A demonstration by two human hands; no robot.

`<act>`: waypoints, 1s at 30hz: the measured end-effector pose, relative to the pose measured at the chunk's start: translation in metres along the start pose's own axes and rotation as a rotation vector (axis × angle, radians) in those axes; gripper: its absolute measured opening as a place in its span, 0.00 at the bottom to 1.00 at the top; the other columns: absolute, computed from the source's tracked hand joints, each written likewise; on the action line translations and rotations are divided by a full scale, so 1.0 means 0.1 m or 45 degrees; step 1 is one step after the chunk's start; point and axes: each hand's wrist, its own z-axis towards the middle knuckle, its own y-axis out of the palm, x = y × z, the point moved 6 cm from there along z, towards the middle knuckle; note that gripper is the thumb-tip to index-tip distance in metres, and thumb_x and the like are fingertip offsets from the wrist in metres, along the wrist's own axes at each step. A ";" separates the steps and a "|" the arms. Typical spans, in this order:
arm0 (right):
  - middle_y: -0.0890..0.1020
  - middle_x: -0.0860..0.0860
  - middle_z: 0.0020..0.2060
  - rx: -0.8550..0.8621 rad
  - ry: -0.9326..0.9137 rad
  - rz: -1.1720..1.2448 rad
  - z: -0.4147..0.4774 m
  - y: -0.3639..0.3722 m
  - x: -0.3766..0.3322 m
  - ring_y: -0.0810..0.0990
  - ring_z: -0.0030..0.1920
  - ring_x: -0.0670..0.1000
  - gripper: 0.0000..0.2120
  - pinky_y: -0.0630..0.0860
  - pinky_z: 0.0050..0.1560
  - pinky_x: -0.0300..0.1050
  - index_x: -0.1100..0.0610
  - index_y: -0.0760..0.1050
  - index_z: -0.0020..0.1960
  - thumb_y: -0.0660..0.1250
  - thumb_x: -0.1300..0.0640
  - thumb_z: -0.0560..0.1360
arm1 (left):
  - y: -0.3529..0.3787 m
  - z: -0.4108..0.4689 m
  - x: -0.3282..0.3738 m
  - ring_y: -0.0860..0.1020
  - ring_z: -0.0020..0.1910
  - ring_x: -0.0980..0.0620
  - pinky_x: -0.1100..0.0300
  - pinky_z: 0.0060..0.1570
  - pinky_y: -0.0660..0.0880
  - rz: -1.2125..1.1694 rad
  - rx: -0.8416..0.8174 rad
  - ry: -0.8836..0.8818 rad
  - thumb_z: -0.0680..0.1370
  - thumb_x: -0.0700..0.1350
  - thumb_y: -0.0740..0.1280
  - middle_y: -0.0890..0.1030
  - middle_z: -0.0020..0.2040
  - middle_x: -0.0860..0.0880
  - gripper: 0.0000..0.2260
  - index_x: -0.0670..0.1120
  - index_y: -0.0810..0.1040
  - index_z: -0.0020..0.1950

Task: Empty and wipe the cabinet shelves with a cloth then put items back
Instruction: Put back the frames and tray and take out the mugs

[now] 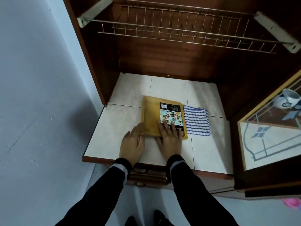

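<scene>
- wooden cutting board lies flat on the tiled shelf of the cabinet, near the front edge, printed label facing up.
- striped cloth, blue and white, lies folded on the tiles just beside the board's right edge, touching or nearly so; no hand is on it.
- left hand sits at the board's near-left corner, fingers straight and laid along the edge, not curled round it; possibly the thumb tucks under the rim, the view is too soft to say.
- right hand rests flat on the board's near end, fingers spread and straight over the label, pressing, not gripping.
- wire rack above holds nothing visible.
- glass door stands at the right with a mug behind it.
- step in hand, as a judgement: handling the board on the shelf, either lifting it off to clear the tiles or seating it back; the folded, idle cloth fits both.
- next move calls for a proper hold on the board's edges with both hands to lift or slide it, or picking up the cloth to wipe the bare tiles around and under it.
</scene>
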 end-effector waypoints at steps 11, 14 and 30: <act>0.78 0.47 0.64 0.274 -0.167 -0.163 -0.11 -0.04 -0.03 0.75 0.65 0.57 0.24 0.66 0.63 0.58 0.47 0.75 0.68 0.59 0.41 0.75 | -0.03 0.13 -0.32 0.62 0.77 0.45 0.48 0.75 0.59 -0.044 -0.140 -0.087 0.80 0.57 0.48 0.68 0.76 0.46 0.28 0.47 0.67 0.76; 0.79 0.46 0.64 0.310 -0.172 -0.182 -0.14 -0.07 -0.04 0.76 0.65 0.56 0.24 0.65 0.64 0.57 0.47 0.75 0.67 0.59 0.43 0.74 | -0.04 0.12 -0.40 0.60 0.78 0.46 0.49 0.77 0.55 -0.071 -0.149 -0.125 0.80 0.55 0.49 0.66 0.77 0.47 0.27 0.48 0.66 0.77; 0.83 0.46 0.58 0.619 -0.198 -0.257 -0.69 -0.32 -0.37 0.80 0.60 0.54 0.18 0.73 0.59 0.55 0.50 0.80 0.61 0.68 0.61 0.73 | -0.26 -0.19 -0.70 0.54 0.79 0.48 0.49 0.77 0.45 0.053 -0.237 -0.146 0.80 0.56 0.46 0.64 0.78 0.49 0.27 0.50 0.68 0.75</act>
